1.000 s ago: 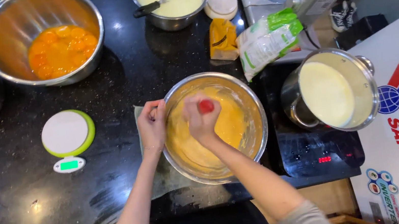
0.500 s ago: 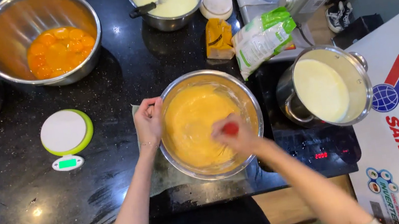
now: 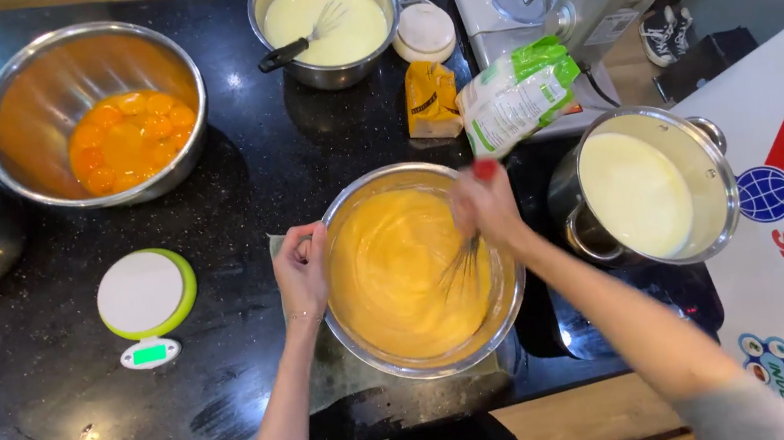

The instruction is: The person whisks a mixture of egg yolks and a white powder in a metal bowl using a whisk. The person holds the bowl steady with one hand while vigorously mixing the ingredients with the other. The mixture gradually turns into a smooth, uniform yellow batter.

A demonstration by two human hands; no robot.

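The left hand (image 3: pixel 301 274) is gripping the rim of the steel bowl (image 3: pixel 368 344) of orange batter at 9 o'clock; the right hand (image 3: pixel 486 208) is clenching a whisk (image 3: pixel 463 263) dipped in at 3 o'clock; a pot (image 3: pixel 707 158) of pale liquid is sitting just beside, at 3 o'clock.

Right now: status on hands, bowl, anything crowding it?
Left hand grips mixing bowl rim. Right hand shut on whisk, wires in orange batter. Pot of milk close at right.

One head-worn camera looks steeply down (near overhead) at the counter (image 3: pixel 56 426).
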